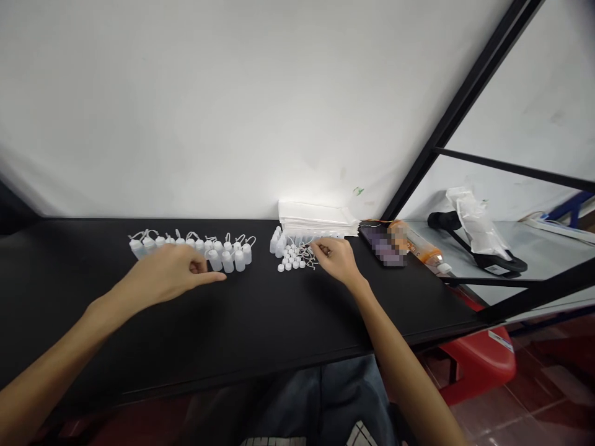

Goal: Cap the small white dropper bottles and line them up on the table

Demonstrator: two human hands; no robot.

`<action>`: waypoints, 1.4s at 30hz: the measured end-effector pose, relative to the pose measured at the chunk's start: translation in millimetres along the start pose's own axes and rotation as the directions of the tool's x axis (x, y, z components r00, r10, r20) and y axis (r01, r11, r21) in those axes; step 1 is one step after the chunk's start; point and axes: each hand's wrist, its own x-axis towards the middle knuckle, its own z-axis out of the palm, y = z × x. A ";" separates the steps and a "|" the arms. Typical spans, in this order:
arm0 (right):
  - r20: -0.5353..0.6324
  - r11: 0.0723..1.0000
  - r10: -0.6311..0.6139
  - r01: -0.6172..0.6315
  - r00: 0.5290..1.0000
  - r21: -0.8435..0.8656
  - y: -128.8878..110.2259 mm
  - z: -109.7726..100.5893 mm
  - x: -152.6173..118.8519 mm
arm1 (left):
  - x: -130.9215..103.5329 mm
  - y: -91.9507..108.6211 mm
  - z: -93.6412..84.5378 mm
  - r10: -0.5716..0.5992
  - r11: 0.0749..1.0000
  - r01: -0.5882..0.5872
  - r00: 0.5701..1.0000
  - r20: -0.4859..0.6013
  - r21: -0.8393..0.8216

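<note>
My left hand [174,272] is over the left group of small translucent bottles [227,261], which stand in rows and have white looped caps. Its thumb points right, apart from the curled fingers, and nothing shows in it. Further right, my right hand [335,257] has thumb and fingertips pressed together beside a pile of white looped straps [304,253]; what the fingertips hold, if anything, is too small to make out. Loose white caps [289,266] lie left of that hand. More small bottles [279,246] stand behind the caps, partly hidden by the right hand.
A stack of white sheets or packets [318,217] lies against the wall. To the right are a phone [383,246] and an orange-labelled bottle [421,251] on its side. A black metal frame [437,142] borders the black table [260,322]. Below it is a red stool [486,362].
</note>
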 end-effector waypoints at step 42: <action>0.067 0.998 -0.036 0.039 0.997 -0.050 -2.2 2.1 -2.5 | 9.3 -0.1 53.2 -0.209 0.965 0.186 0.972 -0.110 -0.185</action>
